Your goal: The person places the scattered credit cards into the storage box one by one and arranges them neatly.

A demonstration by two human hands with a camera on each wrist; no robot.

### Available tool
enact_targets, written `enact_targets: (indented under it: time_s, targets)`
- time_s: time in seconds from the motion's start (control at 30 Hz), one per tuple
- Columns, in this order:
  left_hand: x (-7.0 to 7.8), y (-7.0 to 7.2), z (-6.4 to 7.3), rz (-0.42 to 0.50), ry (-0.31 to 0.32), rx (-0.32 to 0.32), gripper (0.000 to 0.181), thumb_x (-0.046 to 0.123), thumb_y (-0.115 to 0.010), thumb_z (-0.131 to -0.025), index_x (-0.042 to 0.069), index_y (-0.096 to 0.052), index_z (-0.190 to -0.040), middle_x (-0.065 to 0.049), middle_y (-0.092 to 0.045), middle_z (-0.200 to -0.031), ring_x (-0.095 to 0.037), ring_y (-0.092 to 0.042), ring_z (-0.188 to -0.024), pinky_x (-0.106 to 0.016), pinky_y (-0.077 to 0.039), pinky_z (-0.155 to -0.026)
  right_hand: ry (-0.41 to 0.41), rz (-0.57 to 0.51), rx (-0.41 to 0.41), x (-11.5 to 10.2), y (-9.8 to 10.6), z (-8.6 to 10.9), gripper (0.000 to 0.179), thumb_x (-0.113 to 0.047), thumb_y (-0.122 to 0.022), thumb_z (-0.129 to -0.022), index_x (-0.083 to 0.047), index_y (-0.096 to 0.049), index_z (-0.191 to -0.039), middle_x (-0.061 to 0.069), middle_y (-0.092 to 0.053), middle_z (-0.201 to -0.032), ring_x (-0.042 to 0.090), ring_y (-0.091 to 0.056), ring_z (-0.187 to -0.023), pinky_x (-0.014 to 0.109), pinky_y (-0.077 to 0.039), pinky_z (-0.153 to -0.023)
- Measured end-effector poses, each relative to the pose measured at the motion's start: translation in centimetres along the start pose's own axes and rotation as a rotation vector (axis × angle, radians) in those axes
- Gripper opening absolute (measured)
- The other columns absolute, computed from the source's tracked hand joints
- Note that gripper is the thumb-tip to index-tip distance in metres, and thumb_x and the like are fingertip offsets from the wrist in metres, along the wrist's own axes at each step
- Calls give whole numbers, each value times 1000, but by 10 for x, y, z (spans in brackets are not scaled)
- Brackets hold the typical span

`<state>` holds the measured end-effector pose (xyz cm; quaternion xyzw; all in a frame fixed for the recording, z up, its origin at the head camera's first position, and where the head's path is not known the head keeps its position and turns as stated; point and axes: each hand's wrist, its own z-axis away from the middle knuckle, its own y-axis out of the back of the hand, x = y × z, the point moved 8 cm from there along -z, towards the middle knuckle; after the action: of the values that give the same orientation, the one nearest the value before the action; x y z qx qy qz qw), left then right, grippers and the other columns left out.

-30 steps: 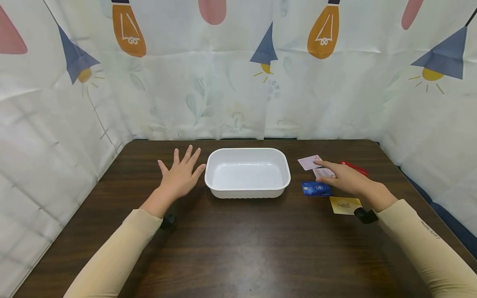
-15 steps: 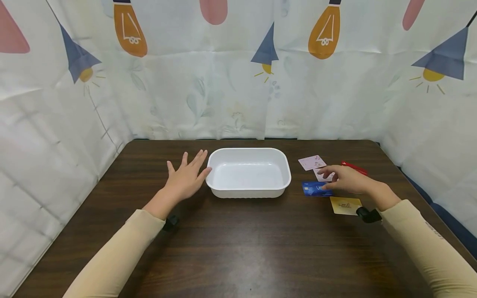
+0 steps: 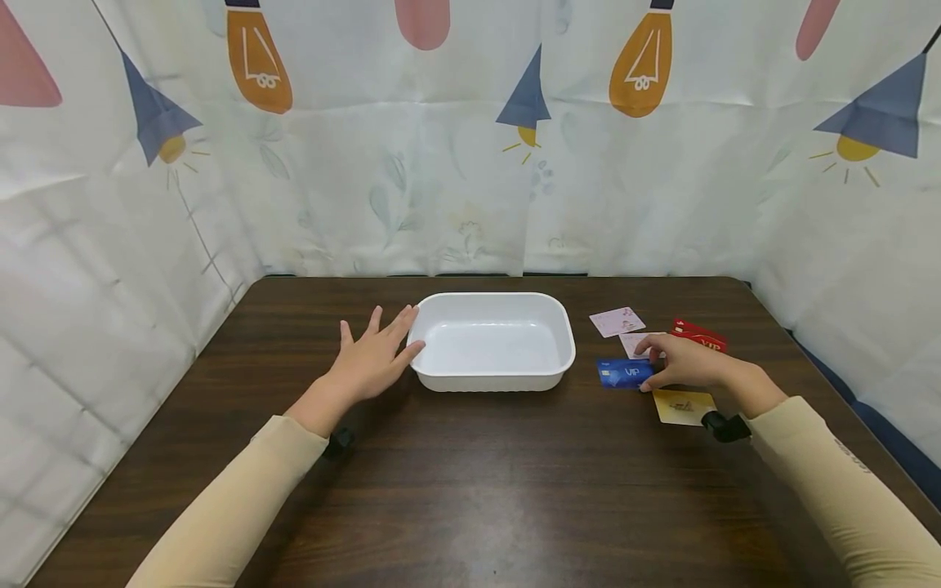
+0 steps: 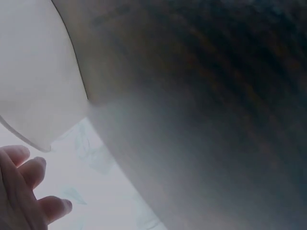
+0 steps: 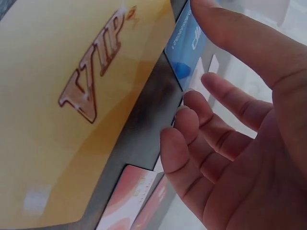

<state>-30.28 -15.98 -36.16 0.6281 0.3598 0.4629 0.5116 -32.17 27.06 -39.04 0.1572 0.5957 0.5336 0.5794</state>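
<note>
My left hand (image 3: pixel 367 366) has its fingers spread, with fingertips and thumb right at the left rim of a white rectangular basin (image 3: pixel 488 382). The left wrist view catches the basin's side (image 4: pixel 38 67) and a few fingers (image 4: pixel 33 172). Over at the right, my right hand (image 3: pixel 687 363) reaches down over several cards, fingers bent and thumb tip at the right edge of a blue VIP card (image 3: pixel 619 373). Its thumb and fingers stand apart in the right wrist view, beside a gold VIP card (image 5: pixel 53 139) and the blue card (image 5: pixel 184 62).
Two pale pink cards, a far one (image 3: pixel 613 321) and a near one (image 3: pixel 630 345), lie beyond the blue card. Red VIP cards (image 3: pixel 698 335) lie behind the right hand. A dark wooden table (image 3: pixel 470 490) carries everything; a printed curtain (image 3: pixel 470 188) hangs behind it.
The left hand has moved right, up to the basin's rim. The right hand has drawn back from the pink cards, its thumb shifting to the blue card's edge.
</note>
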Motion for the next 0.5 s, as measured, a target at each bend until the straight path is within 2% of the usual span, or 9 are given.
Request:
enact_targets:
  time_s: [0.33,0.5]
  targets:
    - [2,-5,0,-37,-21,-35,73,68,-16,-91,27,-8,-151,6,-9,-154,-35,-2,-139,-71,11,-94,-18,-2,7,3,0,-1,57,-32,-78,-75,-1,-51,-114,14,-55,-102,28,-52,-92,47,-47,-82]
    - [2,-4,0,-30,-34,-37,76,70,-17,-89,26,-8,-151,5,-8,-155,-34,-2,-139,-70,11,-95,-18,-26,-1,4,0,-2,49,-30,-78,-75,-1,-53,-107,11,-54,-99,27,-50,-90,42,-46,-79]
